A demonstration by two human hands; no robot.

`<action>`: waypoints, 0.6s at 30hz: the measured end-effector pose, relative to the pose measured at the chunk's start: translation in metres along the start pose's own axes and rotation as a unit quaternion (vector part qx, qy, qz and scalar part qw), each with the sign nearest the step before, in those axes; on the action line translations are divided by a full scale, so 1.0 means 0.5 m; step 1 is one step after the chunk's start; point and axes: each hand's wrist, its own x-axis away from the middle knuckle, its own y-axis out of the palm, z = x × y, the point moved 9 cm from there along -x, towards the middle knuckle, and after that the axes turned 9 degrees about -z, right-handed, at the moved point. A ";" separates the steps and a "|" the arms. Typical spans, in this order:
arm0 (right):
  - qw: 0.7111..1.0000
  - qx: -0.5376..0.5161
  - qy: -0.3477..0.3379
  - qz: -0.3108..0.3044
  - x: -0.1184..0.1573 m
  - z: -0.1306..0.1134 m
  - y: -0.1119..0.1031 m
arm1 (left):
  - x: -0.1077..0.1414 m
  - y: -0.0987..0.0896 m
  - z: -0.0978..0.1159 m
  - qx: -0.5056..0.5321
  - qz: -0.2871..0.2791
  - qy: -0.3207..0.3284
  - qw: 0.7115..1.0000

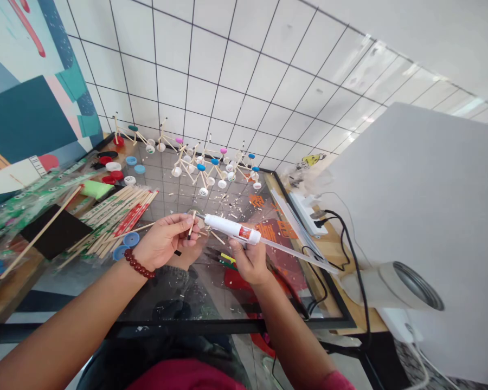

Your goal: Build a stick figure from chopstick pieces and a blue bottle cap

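My left hand [166, 238] pinches a short wooden stick [192, 225] with a dark lower end. My right hand [250, 261] is wrapped round a white hot glue gun [230, 227], whose long translucent glue stick [299, 253] juts out behind to the right. The gun's nozzle [201, 216] is right by the piece in my left fingers; whether they touch I cannot tell. Wooden sticks [113, 219], some in printed paper wrappers, lie left of my left hand, with blue bottle caps [130, 239] beside it.
Several small bicycle-like models [214, 170] of sticks and bottle caps stand along the back of the glass tabletop [211, 298]. Loose red caps [116, 175] lie back left. A power strip [307, 214] with black cables [352, 238] and a white cylindrical object [390, 284] are on the right.
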 end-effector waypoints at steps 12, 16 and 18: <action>1.000 0.009 0.025 -0.017 -0.001 0.006 0.005 | 0.001 0.000 0.000 -0.017 0.019 -0.005 1.000; 0.999 0.005 0.023 -0.022 -0.002 0.003 0.006 | 0.003 -0.005 0.004 -0.020 0.046 0.008 0.999; 0.999 0.009 0.025 -0.028 -0.002 0.003 0.007 | 0.003 -0.006 0.008 -0.025 0.053 0.016 0.998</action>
